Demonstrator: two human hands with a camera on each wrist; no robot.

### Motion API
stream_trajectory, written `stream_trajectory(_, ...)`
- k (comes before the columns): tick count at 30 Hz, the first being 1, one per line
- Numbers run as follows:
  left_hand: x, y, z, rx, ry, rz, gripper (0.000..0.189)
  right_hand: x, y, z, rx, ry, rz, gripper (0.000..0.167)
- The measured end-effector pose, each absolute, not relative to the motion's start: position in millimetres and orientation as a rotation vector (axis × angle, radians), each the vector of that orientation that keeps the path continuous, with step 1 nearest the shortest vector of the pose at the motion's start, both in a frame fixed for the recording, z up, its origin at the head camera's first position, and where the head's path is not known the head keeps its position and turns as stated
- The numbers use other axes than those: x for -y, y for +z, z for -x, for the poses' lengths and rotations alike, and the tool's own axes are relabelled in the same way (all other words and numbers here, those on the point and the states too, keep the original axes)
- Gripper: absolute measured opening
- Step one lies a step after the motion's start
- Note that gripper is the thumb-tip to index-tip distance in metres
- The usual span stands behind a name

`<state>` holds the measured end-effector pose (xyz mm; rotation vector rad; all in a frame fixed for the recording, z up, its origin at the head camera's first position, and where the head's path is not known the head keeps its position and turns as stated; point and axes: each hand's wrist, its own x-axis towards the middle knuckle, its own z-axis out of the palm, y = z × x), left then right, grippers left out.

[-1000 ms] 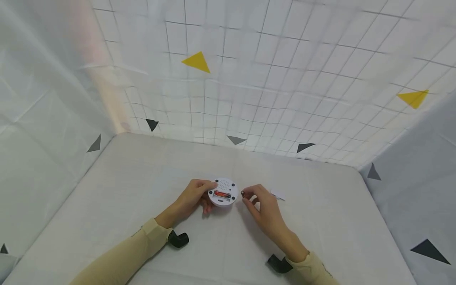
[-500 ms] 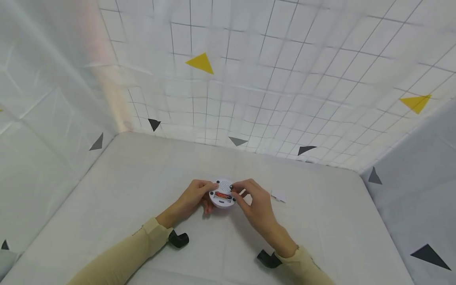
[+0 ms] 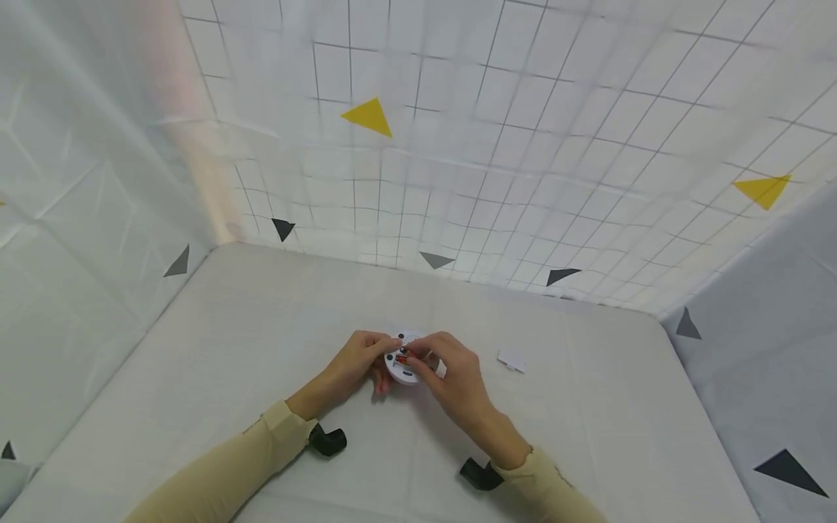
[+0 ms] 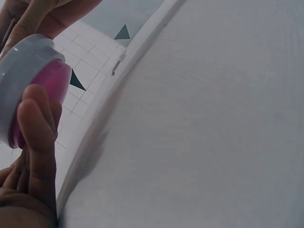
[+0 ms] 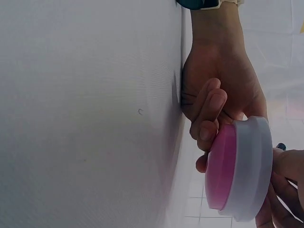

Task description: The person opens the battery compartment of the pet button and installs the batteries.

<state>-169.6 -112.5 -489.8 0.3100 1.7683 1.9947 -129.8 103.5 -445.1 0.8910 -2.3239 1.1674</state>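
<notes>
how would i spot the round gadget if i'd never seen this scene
On the white table, look near the middle, between the left hand and the right hand. The round gadget is gripped there by the left hand, white face with dark feet up, pink part beneath. Unlike the small flat white piece lying apart to the right, it's round, two-coloured and held.

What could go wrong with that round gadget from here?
The left hand holds the round white-and-pink plastic device above the white table; it might slip. The small orange-and-black cylindrical battery in the right hand could drop. The loose, flat white rectangular plastic piece might get overlooked.
</notes>
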Motion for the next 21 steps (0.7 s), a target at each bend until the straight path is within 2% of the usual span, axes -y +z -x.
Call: stream_trajectory(21, 113, -490, 170, -1.763, 1.999, -0.348, 0.035, -87, -450, 128, 2.261, 1.178, -0.910, 0.024)
